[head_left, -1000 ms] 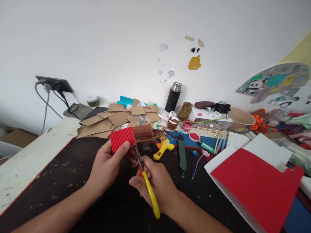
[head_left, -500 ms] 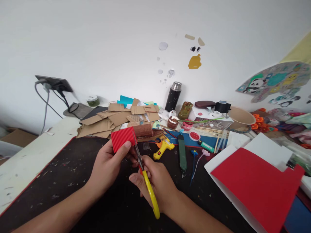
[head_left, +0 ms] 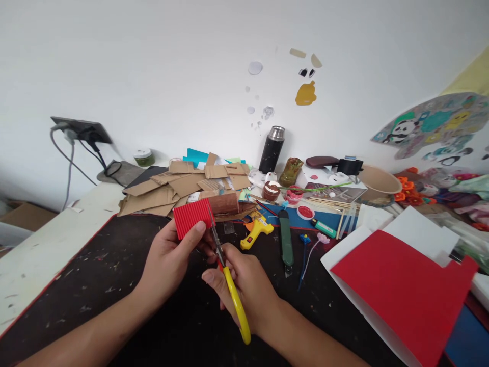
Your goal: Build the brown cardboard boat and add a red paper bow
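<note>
Head view: the left grip [head_left: 171, 252] is pinched on a red corrugated card [head_left: 191, 218], thumb across its face, the other fingers mostly hidden behind it. The right grip [head_left: 246, 280] is wrapped around yellow-handled scissors [head_left: 237, 306]; its fingers cover most of the second handle, of which only a bit of red shows. One blade lies over the card's right end, with a narrow strip of red beyond it; the other blade is out of sight, and how deep any cut runs cannot be told. Both forearms are cut off at the bottom edge, as is the big red sheet [head_left: 401, 285] on the right, and the heap at the far right is hard to sort out. Compared with half a second ago, hands, scissors and card sit almost the same to each other, while the wall and the table [head_left: 42, 250] behind have slid slightly upward in view. The card is held up over the dark mat [head_left: 91, 275], just in front of a brown roll [head_left: 225, 204] that it partly overlaps. Beyond lies the cardboard pile [head_left: 158, 198]; the yellow glue gun [head_left: 256, 232] and green cutter [head_left: 286, 237] border the right grip's far side. Leftward the mat, specked with scraps, spreads to its red edge, giving the left arm the widest room; rightward, the red sheet closes in near the right forearm.
</note>
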Motion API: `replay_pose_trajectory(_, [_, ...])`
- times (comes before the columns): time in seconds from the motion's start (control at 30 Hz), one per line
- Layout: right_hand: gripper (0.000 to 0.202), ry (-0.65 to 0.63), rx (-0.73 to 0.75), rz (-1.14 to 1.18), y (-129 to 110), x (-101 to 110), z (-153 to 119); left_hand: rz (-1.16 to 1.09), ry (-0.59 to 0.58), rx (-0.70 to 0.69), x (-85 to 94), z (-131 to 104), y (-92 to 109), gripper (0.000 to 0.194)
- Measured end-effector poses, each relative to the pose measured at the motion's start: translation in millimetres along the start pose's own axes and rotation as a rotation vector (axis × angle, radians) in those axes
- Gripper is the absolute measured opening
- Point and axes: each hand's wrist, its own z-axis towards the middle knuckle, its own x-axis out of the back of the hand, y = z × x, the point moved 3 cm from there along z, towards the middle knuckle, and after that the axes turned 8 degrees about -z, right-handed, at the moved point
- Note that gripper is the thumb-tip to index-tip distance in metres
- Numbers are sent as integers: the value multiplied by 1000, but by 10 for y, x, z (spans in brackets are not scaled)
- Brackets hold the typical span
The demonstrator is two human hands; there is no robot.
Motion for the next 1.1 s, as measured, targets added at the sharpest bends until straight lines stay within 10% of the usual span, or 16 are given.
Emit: replay_pose_trajectory(1.1, [49, 3, -31, 4, 17, -22, -3, -7, 12, 10, 24, -1, -38, 23])
